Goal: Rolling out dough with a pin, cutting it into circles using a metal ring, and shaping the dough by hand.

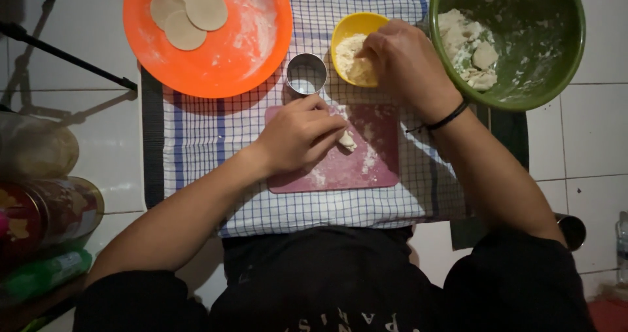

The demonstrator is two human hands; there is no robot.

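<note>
Head view: on the flat pink board (353,172), floury and matte, the left hand (297,136) curls knuckles-up, its grip pinching a soft dough lump (347,140). Farther off, the right hand (405,60) bends down, fingertips bunched in the glossy yellow bowl (347,28) of flour.

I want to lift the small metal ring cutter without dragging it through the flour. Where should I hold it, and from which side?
Probably grip the metal ring cutter by its outer wall, coming from above. It stands upright with its open mouth up, and the left hand, orange plate and yellow bowl crowd its sides.
</note>
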